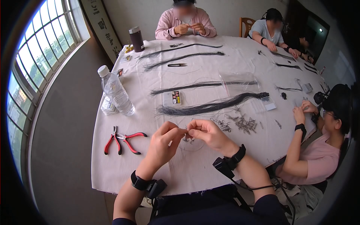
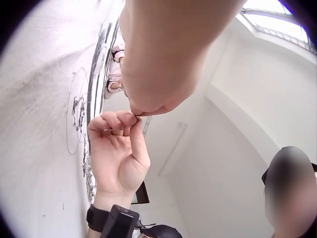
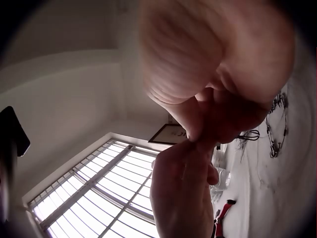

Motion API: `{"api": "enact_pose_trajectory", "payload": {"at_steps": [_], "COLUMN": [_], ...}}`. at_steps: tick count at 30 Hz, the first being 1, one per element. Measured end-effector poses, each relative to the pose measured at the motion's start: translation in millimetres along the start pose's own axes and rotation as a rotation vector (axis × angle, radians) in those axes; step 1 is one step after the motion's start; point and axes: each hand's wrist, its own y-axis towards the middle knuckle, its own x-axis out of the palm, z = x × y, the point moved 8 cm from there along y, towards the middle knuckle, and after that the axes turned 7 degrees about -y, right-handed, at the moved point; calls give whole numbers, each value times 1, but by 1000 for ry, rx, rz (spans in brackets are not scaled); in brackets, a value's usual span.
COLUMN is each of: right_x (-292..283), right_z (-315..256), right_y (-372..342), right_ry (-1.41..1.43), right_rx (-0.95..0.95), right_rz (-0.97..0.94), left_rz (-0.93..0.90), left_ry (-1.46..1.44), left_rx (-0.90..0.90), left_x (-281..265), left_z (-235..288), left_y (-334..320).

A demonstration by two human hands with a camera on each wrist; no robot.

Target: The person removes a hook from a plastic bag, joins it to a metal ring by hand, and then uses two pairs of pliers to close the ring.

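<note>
My left hand [image 1: 162,145] and right hand [image 1: 210,135] meet fingertip to fingertip above the near part of the table, each with thumb and finger pinched on a small thin piece, mostly hidden by the fingers. In the left wrist view, a fine strand crosses the fingers of my right hand [image 2: 115,156], while my left hand [image 2: 163,64] comes from above. A dark wire loop [image 3: 251,134] shows beside the joined fingers in the right wrist view. Under the hands on the cloth lie small dark metal pieces [image 1: 187,141] and a thin looped line.
Red-handled pliers [image 1: 128,141] lie at left, a water bottle [image 1: 117,92] behind them. Beyond my hands are dark strand bundles [image 1: 210,105], a pile of small metal pieces [image 1: 243,123] and a labelled box [image 1: 168,99]. Several people sit around the white-covered table [image 1: 112,170].
</note>
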Motion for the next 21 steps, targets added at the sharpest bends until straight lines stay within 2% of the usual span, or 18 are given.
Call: {"api": "enact_pose_trajectory", "payload": {"at_steps": [8, 12, 14, 15, 17, 18, 21], "right_x": [-9, -13, -14, -22, -24, -28, -36], "right_z": [-14, -27, -58, -59, -45, -39, -35], "right_y": [-3, -5, -12, -15, -17, -18, -21], "right_ry": [-174, -172, -700, -700, -889, -952, -969], "right_rx": [-75, -122, -295, -294, -195, -148, -116], "right_rz": [155, 215, 222, 225, 25, -15, -7], "left_rz": [21, 71, 97, 124, 150, 127, 96], "left_ry": [-124, -177, -215, -236, -256, -249, -231], "left_rx": [-95, -156, -184, -209, -237, -256, -281], "left_x": [0, -2, -2, -4, -7, -6, -4], "left_z": [-6, -16, -23, -27, -32, -35, -36], "left_y": [0, -2, -3, -4, -7, -8, -8]}}
